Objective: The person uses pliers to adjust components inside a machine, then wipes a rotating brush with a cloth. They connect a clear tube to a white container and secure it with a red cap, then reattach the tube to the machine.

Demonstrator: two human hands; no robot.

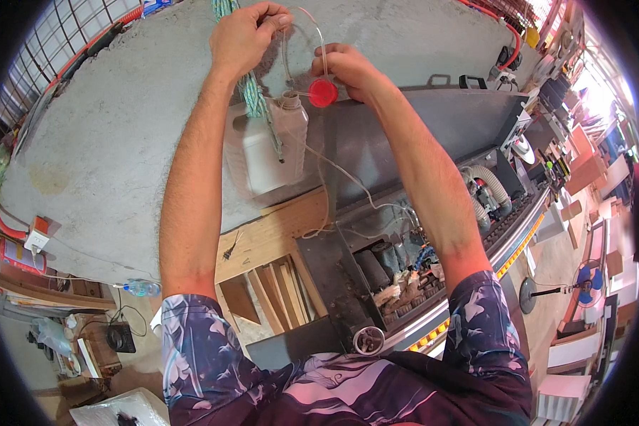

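A translucent white jug (265, 160) hangs against the grey wall on a green-and-white rope (252, 96), its neck (290, 99) uncapped. Above it, my left hand (245, 41) is closed in a pinch on a thin clear tube (285, 53), one length dangling toward the jug's mouth. The tube arcs across to my right hand (348, 69), whose fingers close around it. Just below those fingers sits a red screw cap (324, 93) on the tube, beside the neck and apart from it. Part of my right fingers' grip is hidden.
Below is a dark machine (362, 284) with an open bay of parts and a ribbed hose (491, 186). Thin clear tubing (348, 176) runs down to it. Wooden boards (280, 291) lie left of the bay. A blue fan (589, 284) stands far right, a socket box (37, 234) left.
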